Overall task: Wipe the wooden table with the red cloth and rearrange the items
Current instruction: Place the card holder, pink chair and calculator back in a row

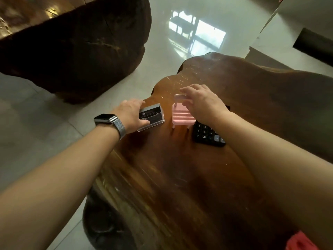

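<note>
Both hands work at once: my left hand [130, 114] holds the clear card box [151, 117], and my right hand [201, 101] hovers open over the pink toy chair [182, 113]. That chair could tip if my fingers bump its back. From the chair, the calculator [207, 135] sits just beside it, and the red cloth [300, 241] lies well apart at the wooden table [180, 186] edge nearest me.

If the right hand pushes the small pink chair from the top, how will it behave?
The pink chair looks like thin moulded plastic, so probably light and stiff. It stands on slim legs with a tall back, so a push near the top from the right hand may tip it. On the glossy wooden table, a low push likely slides it.
</note>
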Tool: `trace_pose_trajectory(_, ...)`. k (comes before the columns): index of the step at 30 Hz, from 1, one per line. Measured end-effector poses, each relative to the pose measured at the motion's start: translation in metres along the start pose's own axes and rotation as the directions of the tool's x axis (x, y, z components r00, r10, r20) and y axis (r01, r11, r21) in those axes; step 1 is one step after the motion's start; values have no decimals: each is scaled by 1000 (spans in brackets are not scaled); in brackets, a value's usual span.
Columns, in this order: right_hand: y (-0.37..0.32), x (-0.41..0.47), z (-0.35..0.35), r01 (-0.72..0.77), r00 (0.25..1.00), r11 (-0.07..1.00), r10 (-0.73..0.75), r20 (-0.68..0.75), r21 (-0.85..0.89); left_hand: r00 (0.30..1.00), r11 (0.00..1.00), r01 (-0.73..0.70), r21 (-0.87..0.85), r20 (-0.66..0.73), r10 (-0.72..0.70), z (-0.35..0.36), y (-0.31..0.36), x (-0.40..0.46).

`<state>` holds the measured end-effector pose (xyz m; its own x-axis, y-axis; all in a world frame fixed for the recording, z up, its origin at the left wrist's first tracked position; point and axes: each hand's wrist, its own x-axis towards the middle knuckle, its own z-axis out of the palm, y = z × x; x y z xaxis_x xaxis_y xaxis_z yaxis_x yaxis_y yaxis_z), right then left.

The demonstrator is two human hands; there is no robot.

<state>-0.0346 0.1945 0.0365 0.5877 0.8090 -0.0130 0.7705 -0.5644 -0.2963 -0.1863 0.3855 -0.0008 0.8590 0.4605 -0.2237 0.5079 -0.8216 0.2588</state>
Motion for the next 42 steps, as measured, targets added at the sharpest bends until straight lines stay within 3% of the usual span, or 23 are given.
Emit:
trace_pose_trajectory(11, 0, -3, 0, 22, 998, 996, -17, -61, 87, 996, 982, 63, -176, 76, -50, 2, 8, -5)
trace_pose_trajectory(18, 13, -45, -56, -14, 992, 953, 52, -117, 302, 992, 971, 34, -236, 129, -3, -33, 43, -26)
trace_pose_trajectory(28, 122, -174, -134, -209, 940, 933, 274, -203, 292, 953, 951, -226, -212, 156, 261, -47, 191, -26)
trace_pose_trajectory(42, 269, -356, -146, -527, 765, 772, 613, -197, 355, 746, 806, -570, -159, 311, 589, 59, 412, -27)
